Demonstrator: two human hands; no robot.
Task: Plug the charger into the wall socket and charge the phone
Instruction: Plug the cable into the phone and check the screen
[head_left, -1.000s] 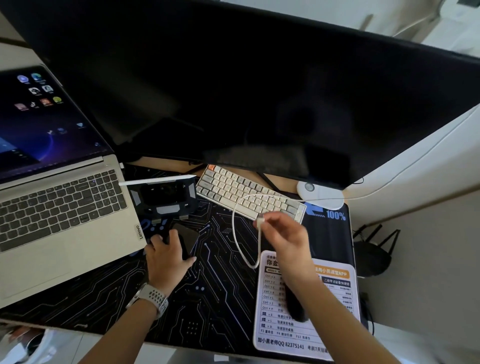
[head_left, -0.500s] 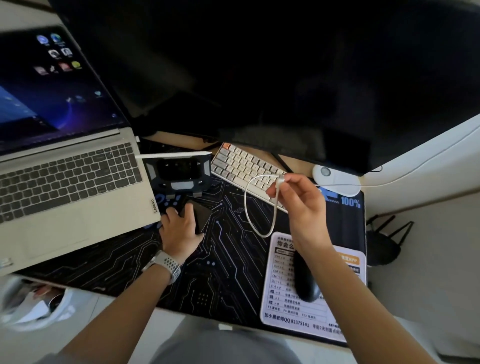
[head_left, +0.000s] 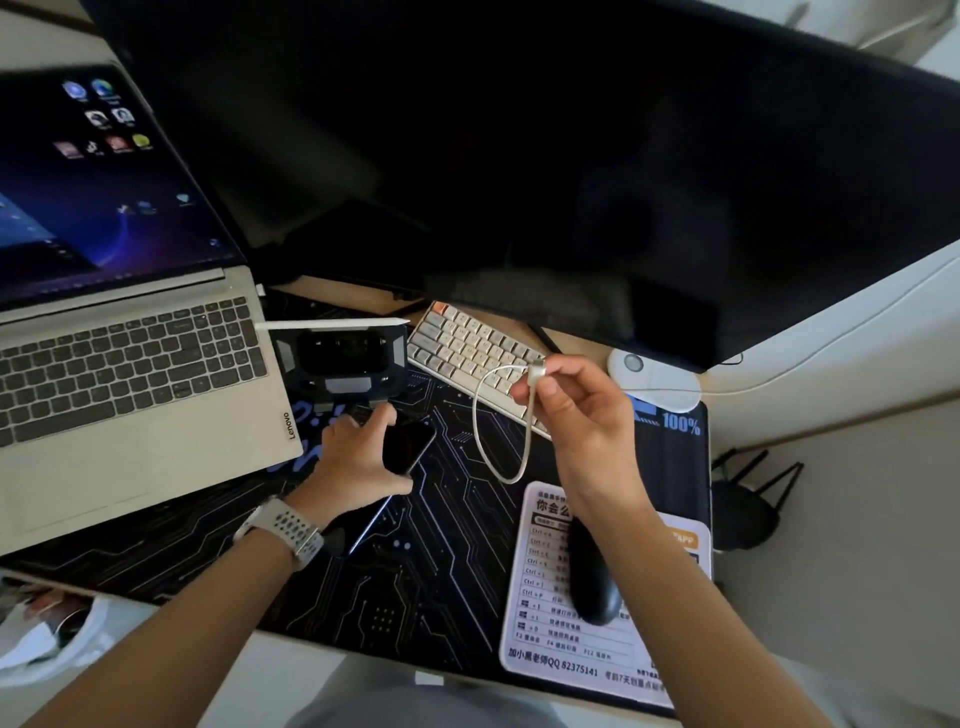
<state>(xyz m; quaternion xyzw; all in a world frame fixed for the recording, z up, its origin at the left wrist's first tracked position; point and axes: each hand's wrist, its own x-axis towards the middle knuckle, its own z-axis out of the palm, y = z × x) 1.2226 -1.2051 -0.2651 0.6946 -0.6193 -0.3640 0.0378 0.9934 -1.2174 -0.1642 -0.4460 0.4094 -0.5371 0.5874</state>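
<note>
A black phone (head_left: 408, 442) lies screen-up on the dark desk mat (head_left: 452, 561), just below a black stand (head_left: 340, 364). My left hand (head_left: 358, 457) curls around the phone's left edge, with a white watch on its wrist. My right hand (head_left: 582, 415) is raised above the mat and pinches the plug end of a short white cable (head_left: 488, 447), which hangs down in a loop. The cable's other end is hidden in my fingers. No wall socket or charger block is in view.
An open laptop (head_left: 130, 364) fills the left side. A large dark monitor (head_left: 545, 156) stands behind a small white keyboard (head_left: 467, 348). A black mouse (head_left: 592, 577) rests on a printed pad (head_left: 545, 623). A white puck (head_left: 654, 384) and a black router (head_left: 748, 504) sit at the right.
My right hand has lifted the cable end higher and to the right, above the keyboard. My left hand has closed further around the phone. The camera has tilted slightly.
</note>
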